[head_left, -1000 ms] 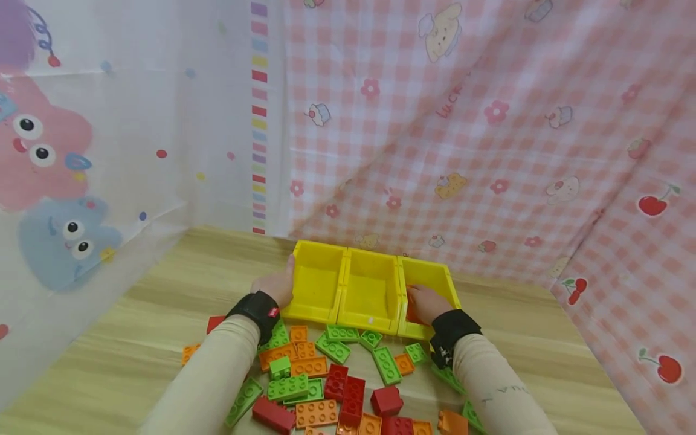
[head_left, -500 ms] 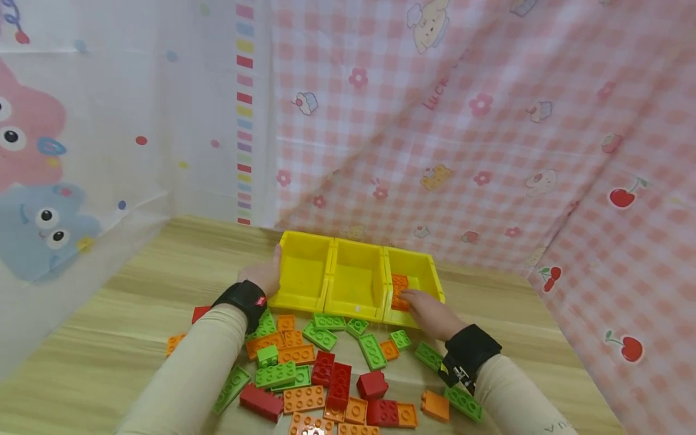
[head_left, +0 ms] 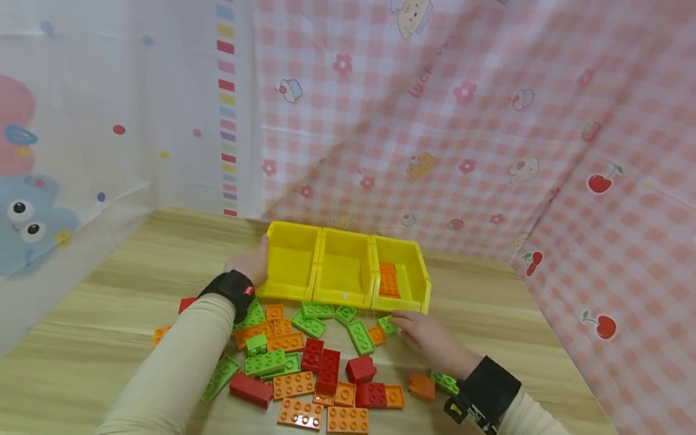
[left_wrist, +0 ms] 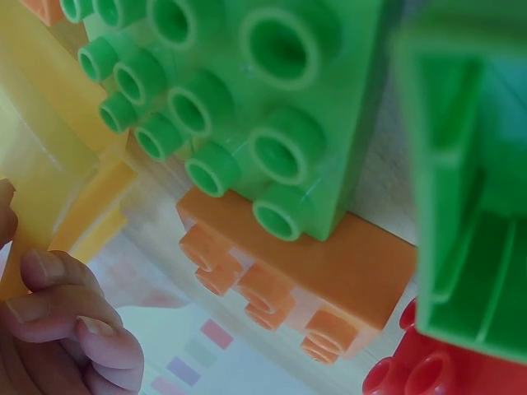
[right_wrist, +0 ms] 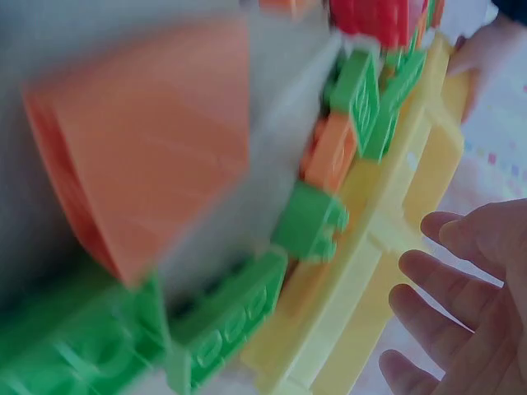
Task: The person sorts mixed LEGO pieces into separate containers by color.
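My left hand (head_left: 250, 267) grips the left side wall of a yellow three-compartment bin (head_left: 348, 300), its fingers bent at the yellow edge in the left wrist view. An orange building block (head_left: 388, 280) lies in the right compartment. My right hand (head_left: 435, 339) is in front of that compartment, its fingertips beside a small green block (head_left: 388, 325). The right wrist view shows its fingers (right_wrist: 440, 284) spread and holding nothing. Red, orange and green blocks lie scattered in front of the bin, among them a red block (head_left: 328, 370) and an orange block (head_left: 293, 385).
A pink checked cloth (head_left: 380, 121) hangs behind the bin, and a white printed cloth (head_left: 179, 90) hangs on the left. At the right, near my wrist, lie an orange block (head_left: 422, 385) and a green one (head_left: 444, 382). The wooden tabletop (head_left: 125, 272) extends to both sides.
My right hand has let go of the orange block in the right compartment and moved out toward the front. The left hand stays on the bin. The head view has shifted slightly.
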Action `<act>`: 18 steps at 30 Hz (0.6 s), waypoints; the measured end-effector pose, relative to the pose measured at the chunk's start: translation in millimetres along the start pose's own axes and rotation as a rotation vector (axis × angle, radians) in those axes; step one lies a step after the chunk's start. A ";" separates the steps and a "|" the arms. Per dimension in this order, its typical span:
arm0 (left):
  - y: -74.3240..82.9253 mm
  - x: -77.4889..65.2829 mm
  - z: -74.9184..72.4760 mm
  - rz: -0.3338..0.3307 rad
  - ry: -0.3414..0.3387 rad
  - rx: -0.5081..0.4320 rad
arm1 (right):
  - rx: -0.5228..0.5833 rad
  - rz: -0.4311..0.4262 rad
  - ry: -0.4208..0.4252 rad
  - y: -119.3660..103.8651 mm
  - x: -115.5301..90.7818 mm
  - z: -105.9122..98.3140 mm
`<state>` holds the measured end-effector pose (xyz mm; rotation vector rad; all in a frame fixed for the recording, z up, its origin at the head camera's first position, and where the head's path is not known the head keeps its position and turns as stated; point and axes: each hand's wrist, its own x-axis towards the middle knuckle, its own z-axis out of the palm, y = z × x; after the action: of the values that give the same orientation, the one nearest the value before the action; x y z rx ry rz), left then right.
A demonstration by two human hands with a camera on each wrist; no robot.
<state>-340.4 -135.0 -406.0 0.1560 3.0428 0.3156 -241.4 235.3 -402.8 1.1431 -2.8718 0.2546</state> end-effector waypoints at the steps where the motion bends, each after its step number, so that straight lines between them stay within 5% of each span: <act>1: 0.2 0.2 -0.2 -0.002 0.000 -0.001 | 0.005 -0.011 -0.007 -4.3 -3.1 0.5; 18: 0.8 1.8 -0.4 -0.011 -0.001 0.002 | 0.106 -0.300 -0.132 -83.2 -23.7 24.6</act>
<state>-342.1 -134.1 -405.6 0.1393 3.0422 0.3117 -166.5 187.8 -417.9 1.6452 -2.7687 0.3327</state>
